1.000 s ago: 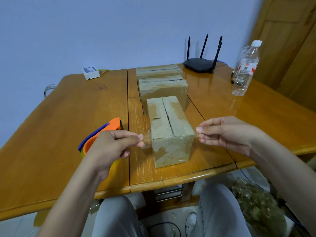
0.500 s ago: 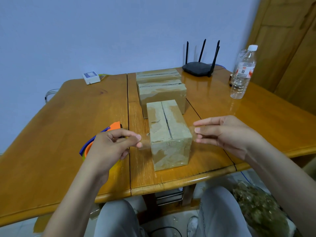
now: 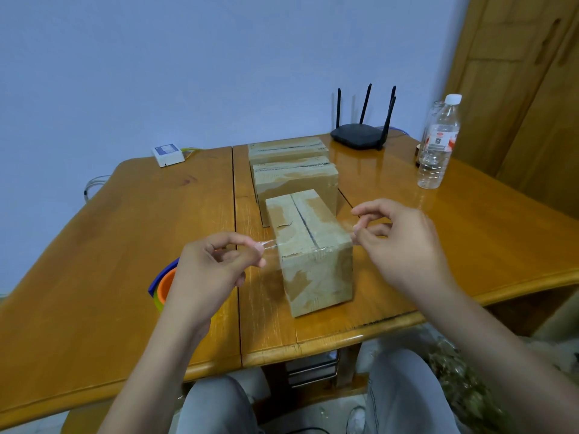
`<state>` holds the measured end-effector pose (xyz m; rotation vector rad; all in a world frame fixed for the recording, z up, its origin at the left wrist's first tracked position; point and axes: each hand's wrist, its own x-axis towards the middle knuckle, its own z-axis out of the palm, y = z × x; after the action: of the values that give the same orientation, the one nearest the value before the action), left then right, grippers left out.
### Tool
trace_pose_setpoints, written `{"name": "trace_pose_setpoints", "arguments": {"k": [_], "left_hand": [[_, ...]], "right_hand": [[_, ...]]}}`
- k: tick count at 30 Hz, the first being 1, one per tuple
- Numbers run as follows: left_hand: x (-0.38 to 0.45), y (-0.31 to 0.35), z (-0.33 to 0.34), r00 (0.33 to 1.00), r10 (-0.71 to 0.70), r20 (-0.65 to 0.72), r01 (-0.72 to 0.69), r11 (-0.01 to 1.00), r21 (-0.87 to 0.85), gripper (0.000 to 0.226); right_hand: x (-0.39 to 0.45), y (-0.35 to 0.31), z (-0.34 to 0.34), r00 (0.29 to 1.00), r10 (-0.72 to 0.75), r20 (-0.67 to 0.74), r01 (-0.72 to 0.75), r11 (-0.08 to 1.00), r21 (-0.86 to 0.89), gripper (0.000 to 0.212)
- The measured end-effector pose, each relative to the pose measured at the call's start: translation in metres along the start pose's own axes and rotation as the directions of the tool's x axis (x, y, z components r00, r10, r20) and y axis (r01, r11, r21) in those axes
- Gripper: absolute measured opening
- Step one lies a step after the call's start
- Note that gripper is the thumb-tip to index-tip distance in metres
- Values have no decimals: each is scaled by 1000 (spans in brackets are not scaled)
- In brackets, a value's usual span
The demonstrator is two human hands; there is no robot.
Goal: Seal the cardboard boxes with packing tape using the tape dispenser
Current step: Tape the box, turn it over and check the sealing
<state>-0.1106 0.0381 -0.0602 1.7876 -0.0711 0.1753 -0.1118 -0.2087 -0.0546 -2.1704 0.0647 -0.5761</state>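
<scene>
While we hold a strip of clear tape (image 3: 272, 244) stretched across the near end of the nearest cardboard box (image 3: 308, 245), our left hand (image 3: 210, 274) pinches one end between thumb and fingertips and our right hand (image 3: 398, 242) pinches the other, both just beside the box's sides. The strip runs crosswise to the top seam (image 3: 302, 219), so we judge it may bridge only a short stretch of the open slit. If our pull goes slack, the tape could curl, stick to itself or land wrinkled. It is nearly invisible here, so we cannot tell whether it touches the cardboard yet. The tape dispenser (image 3: 163, 285) lies on the table (image 3: 125, 245) behind our left hand, mostly hidden. Two more boxes (image 3: 294, 173) wait behind the first
</scene>
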Motion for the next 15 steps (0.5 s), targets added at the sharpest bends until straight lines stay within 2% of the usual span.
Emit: {"name": "trace_pose_setpoints", "arguments": {"k": [4,9,12,15], "left_hand": [[-3,2,4,998,62,-28,-62,998,17,5],[-9,8,9,993,118,-25,-116,991,60,5],[-9,11,12,992,125,-26,-123,991,48,8],[-5,9,11,996,65,-63,-65,998,8,11]], "right_hand": [[-11,2,6,975,-189,-116,182,981,-70,28],[-20,8,16,880,-425,-210,396,903,-169,31],[-25,8,21,860,-466,-208,438,883,-165,28],[-26,6,25,866,-476,-153,449,875,-178,27]]}}
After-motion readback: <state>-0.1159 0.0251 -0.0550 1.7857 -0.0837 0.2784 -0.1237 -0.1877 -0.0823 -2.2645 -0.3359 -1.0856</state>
